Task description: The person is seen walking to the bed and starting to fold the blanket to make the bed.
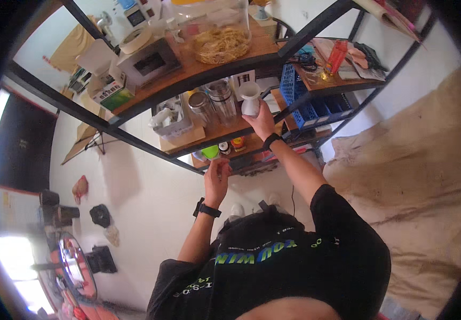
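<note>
Just short of the front edge of the lower shelf [244,153], extends the left hand [217,176] with fingers bent; cannot tell whether grasping anything. At the front edge of the middle shelf [215,132], grasps a white vase [250,92] with flared rim in the right hand [262,121], fingers wrapped around the body. To the vase's left, two tall glass jars [222,101]; nearer the left corner, a grey bin [176,128]. Beyond, on the upper shelf [188,67], a grey box [148,63] toward the left end and a clear jar [221,45] of yellowish contents.
</note>
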Motion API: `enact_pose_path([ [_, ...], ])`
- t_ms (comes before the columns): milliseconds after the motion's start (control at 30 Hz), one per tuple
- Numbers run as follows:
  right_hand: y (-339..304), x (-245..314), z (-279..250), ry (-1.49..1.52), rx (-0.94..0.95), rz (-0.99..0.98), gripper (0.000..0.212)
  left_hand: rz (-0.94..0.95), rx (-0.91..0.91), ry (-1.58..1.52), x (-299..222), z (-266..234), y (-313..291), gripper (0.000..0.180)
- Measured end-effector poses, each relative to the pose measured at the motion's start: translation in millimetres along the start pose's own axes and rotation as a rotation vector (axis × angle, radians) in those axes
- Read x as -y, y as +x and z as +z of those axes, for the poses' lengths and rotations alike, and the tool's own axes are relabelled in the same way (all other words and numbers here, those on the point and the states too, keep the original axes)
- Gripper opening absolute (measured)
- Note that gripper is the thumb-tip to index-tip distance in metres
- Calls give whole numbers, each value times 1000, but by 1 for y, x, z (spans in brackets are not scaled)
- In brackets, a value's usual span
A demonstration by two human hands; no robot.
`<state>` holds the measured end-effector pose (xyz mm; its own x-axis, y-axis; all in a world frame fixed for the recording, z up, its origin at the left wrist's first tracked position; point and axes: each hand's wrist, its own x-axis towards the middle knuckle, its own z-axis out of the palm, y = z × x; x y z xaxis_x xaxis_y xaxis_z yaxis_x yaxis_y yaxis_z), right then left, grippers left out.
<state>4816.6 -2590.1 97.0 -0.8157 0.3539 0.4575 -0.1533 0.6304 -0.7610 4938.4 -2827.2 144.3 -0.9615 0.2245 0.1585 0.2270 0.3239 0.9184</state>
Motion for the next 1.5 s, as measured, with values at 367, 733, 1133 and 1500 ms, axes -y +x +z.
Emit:
enact_pose_path([
  [367,-7,34,-81,265,77,-53,60,162,-498,221,-37,36,90,67],
  [733,14,-1,-25,41,130,-42,73,316,-624,752,-80,29,168,95],
  [1133,11,-8,-10,-1,145,-48,85,317,-508,685,-65,18,185,85],
  [1500,-30,38,-39,124,-17,-309,64,261,-401,807,-71,-6,159,90],
])
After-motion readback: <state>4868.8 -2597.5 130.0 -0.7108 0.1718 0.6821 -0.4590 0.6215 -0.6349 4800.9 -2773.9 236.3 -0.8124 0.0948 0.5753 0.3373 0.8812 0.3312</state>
